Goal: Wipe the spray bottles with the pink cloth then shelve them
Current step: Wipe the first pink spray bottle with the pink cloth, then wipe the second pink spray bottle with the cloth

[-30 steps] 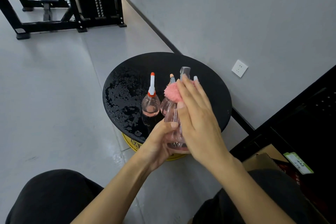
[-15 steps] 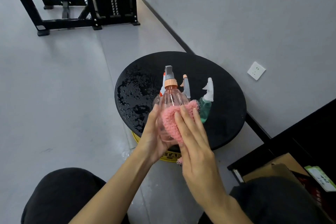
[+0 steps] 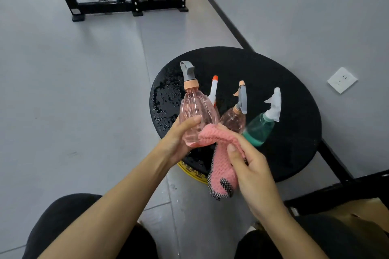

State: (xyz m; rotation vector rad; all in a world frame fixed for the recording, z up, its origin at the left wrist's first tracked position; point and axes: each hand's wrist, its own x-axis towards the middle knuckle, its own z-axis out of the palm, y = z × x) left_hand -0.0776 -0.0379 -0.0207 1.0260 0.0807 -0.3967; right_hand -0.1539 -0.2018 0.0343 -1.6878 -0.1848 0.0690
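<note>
I see the round black tabletop (image 3: 284, 65) set against the wall, with water droplets beading its left side. Above its near edge the left hand (image 3: 176, 139) curls round the lower body of the ribbed pink spray bottle (image 3: 196, 109), thumb across the front. The bottle is lifted and leans slightly left, grey trigger head on top. The right hand (image 3: 250, 166) pinches the pink cloth (image 3: 221, 153) between thumb and fingers. The cloth's upper fold touches the bottle's lower right side, and its checked-trim end hangs down. On the tabletop behind stand a green spray bottle (image 3: 257, 130), a smaller pink spray bottle (image 3: 233, 120) and an orange-tipped white nozzle (image 3: 213, 90), its bottle hidden. A wall socket (image 3: 342, 80) sits to the right.
</note>
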